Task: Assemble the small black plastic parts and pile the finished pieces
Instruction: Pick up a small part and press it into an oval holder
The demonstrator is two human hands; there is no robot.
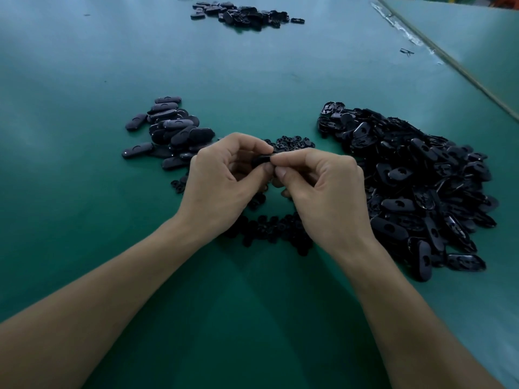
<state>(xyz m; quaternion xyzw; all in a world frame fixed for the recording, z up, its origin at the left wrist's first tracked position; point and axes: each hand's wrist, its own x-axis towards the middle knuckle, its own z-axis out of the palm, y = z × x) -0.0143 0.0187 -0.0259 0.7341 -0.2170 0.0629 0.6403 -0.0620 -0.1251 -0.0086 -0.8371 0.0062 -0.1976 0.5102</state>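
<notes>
Left hand (222,181): fingers and thumb curled in, pinching one end of a small black oval piece (261,160).
Right hand (320,186): thumb and forefinger close together, pinching the other end of that piece.
Piece in hand: held above the green table (84,80), between the two hands. Fingertips hide most of it, so I cannot tell whether its insert is seated.
Small inserts (275,228): scattered on the table beneath and just beyond the hands.
Open shells (415,186): large heap to the right.
Finished pile (168,130): smaller heap of closed ovals to the left, near the left hand.
Far heap (244,14): more black parts, well apart.
Step in hand: likely pressing two parts together.
Doing it well: square the parts first, squeeze evenly from both ends, feel for the seat, then place it on the left heap.
</notes>
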